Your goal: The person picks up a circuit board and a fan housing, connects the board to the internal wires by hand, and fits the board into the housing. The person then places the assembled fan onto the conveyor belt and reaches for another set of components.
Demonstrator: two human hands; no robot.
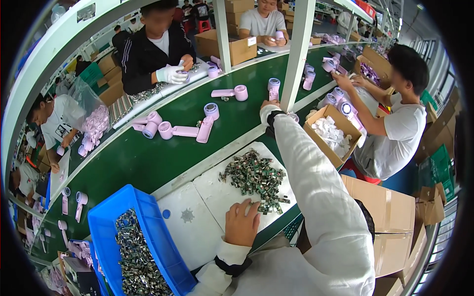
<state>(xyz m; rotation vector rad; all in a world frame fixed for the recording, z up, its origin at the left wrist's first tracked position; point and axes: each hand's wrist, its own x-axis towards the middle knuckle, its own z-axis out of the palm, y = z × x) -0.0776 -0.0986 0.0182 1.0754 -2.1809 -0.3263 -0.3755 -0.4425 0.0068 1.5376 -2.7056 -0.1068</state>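
My right arm stretches forward over the green conveyor belt. At its end my right hand (270,104) is closed around the lower end of a pink handheld fan (274,88), whose round head points away from me. Close to my body, my left hand (242,223) rests on a white foam board (190,212), fingers a little apart. Its fingertips touch the near edge of a heap of small green circuit boards (254,177). Whether a board lies under those fingers is hidden.
A blue bin (163,237) of small electronic parts stands at left. More pink fans (211,112) lie along the belt (187,153). A white post (297,54) rises beside my right hand. A carton (345,157) of white pieces sits at right; co-workers handle fans around the belt.
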